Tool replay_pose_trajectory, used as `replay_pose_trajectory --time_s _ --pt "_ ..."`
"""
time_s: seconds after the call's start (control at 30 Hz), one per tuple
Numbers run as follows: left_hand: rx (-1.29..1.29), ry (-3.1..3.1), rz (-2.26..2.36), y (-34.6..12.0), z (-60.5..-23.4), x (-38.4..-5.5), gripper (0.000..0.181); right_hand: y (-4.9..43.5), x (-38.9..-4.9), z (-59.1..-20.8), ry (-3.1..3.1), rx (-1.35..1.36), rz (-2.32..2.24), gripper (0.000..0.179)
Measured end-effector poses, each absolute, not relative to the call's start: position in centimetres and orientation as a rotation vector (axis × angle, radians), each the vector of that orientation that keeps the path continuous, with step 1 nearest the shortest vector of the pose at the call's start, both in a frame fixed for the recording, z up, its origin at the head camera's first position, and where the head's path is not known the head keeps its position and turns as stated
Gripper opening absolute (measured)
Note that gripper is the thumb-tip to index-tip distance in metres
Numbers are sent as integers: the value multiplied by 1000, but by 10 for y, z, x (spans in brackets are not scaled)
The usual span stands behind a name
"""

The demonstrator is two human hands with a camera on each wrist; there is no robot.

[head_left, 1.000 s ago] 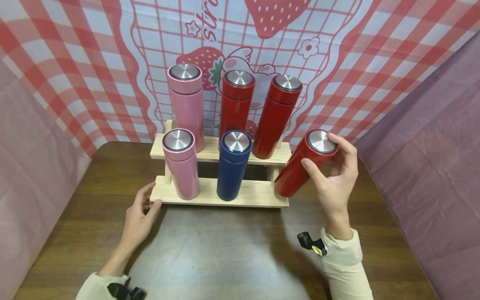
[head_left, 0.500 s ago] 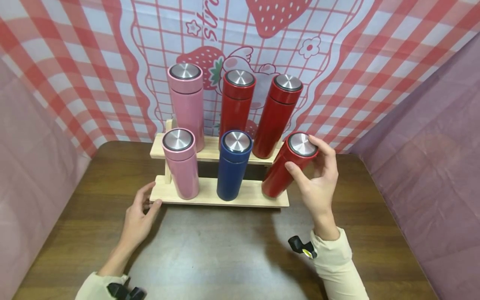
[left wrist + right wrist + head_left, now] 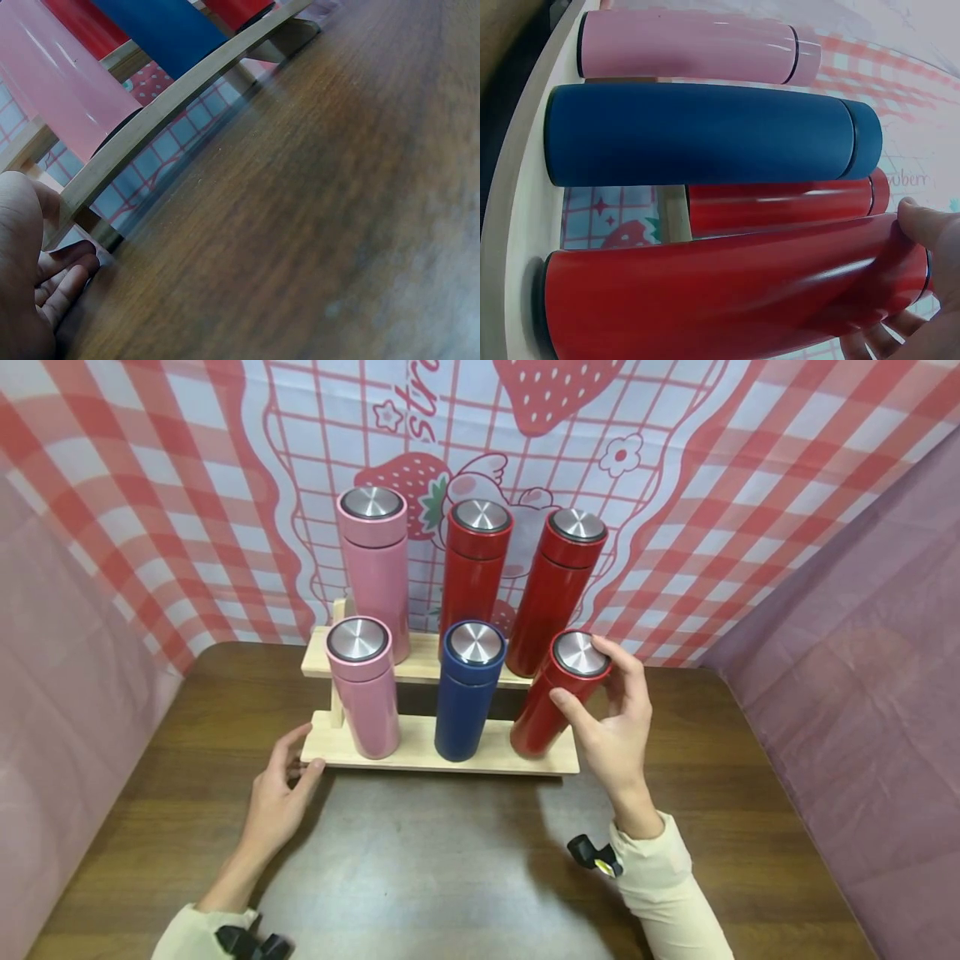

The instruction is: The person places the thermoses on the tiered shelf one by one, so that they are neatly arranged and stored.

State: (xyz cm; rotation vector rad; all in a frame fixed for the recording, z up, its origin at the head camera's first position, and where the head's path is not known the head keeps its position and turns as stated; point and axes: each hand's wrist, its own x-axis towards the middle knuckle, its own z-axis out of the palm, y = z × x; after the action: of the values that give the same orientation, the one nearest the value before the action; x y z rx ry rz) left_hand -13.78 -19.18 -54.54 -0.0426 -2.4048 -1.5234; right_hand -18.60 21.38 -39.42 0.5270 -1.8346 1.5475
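Observation:
My right hand [image 3: 618, 735] holds a red thermos bottle [image 3: 542, 714] near its top, thumb at the front and fingers round the right side of the lid. Its base is right at the lower shelf's right end; in the right wrist view the red bottle [image 3: 705, 300] lies close beside the shelf board [image 3: 525, 187]. My left hand [image 3: 277, 802] grips the left end of the two-tier wooden rack [image 3: 416, 743], its thumb on the front edge. A blue thermos bottle [image 3: 467, 714] and a pink one [image 3: 369, 714] stand on the same shelf, left of the red one.
On the upper shelf stand a pink bottle [image 3: 377, 581], a red bottle [image 3: 474, 581] and another red bottle [image 3: 555, 593]. A strawberry-print cloth [image 3: 675, 568] hangs behind the rack. The rack rests on a brown wooden table [image 3: 420, 868].
My right hand has carried the red thermos bottle leftward, from beyond the rack's right edge to the lower shelf, and the bottle is more upright. My left hand has stayed on the rack.

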Motion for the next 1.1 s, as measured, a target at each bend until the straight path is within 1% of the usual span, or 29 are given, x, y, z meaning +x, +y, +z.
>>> replay_pose_trajectory --time_s 0.33,1.1 --pt "-17 -2427 -1513 -192 -544 -137 55 211 -187 -399 -1876 510 1543 69" --pt "-26 -2440 -1514 -191 -542 -136 56 209 -182 -398 -1897 506 1534 68"
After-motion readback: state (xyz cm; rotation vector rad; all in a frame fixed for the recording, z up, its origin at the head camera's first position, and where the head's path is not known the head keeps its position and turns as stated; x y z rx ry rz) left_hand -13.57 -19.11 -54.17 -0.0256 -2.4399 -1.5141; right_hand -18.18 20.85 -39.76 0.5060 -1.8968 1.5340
